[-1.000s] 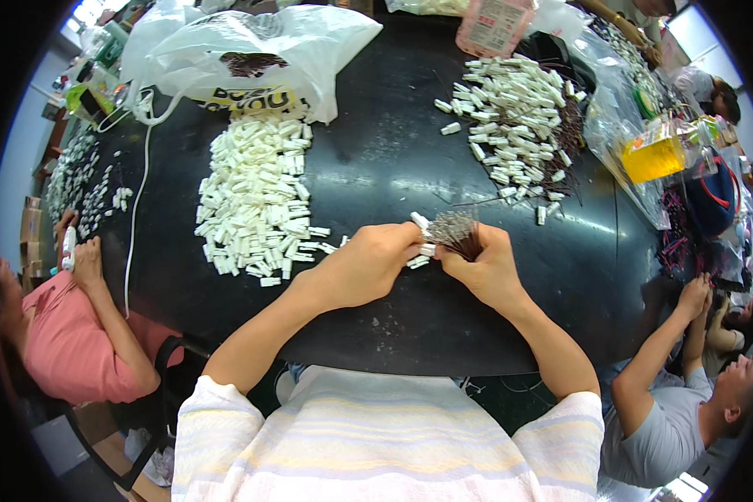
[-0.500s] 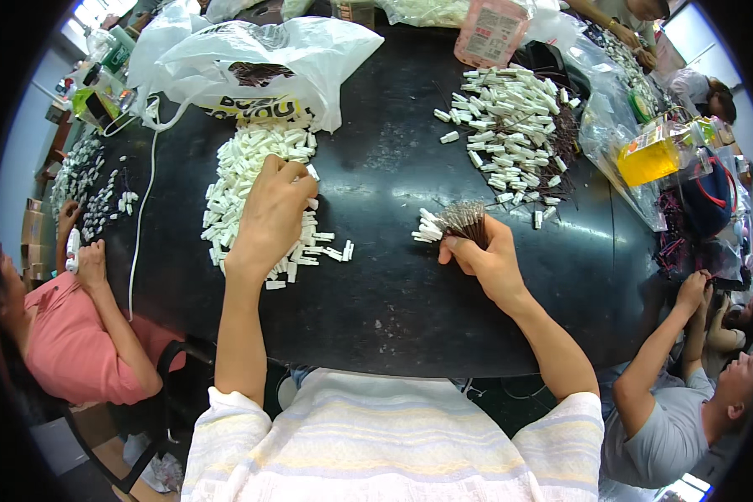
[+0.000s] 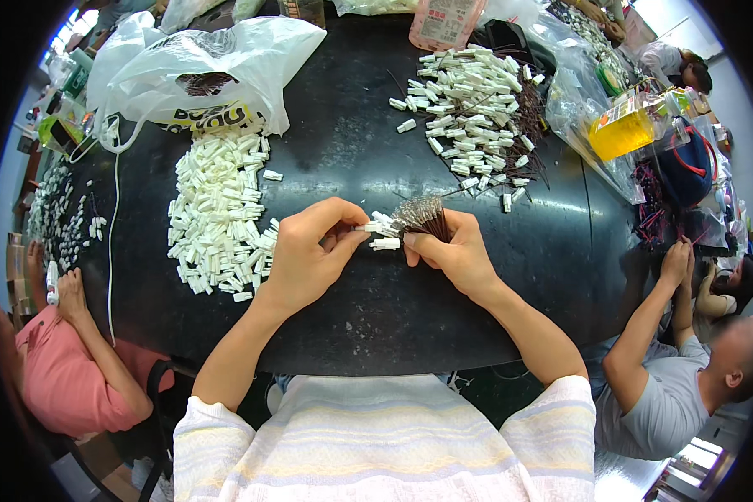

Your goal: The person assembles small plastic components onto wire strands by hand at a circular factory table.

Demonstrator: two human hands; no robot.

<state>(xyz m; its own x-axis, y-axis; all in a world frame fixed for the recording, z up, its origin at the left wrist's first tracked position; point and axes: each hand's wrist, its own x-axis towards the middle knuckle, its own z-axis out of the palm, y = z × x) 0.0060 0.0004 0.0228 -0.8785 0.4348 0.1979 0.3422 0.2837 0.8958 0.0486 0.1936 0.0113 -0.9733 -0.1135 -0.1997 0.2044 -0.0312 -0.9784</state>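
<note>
My left hand [image 3: 314, 251] pinches a small white plastic connector housing [image 3: 363, 227] between thumb and fingertips, close to the wire ends. My right hand [image 3: 456, 255] is closed round a fanned bundle of dark brown wires [image 3: 425, 219] with bare metal terminals at their tips. Several white housings [image 3: 384, 243] cluster at the bundle's left side. Left of my left hand spreads a heap of loose white housings [image 3: 217, 213]. Beyond my right hand lies a second heap of white housings [image 3: 477, 121] with brown wires among them. Whether the pinched housing touches a terminal is too small to tell.
A white plastic bag [image 3: 201, 79] stands behind the left heap, with a white cord [image 3: 115, 243] beside it. At the right are a yellow bottle [image 3: 621, 134], clear plastic sheeting [image 3: 590, 138] and a dark blue bag [image 3: 686, 171]. People sit on both sides of the black table [image 3: 376, 326].
My left hand has moved from the left heap rightward to the wire bundle, now with a housing in its fingertips. My right hand keeps its hold. The whole view has shifted slightly.
</note>
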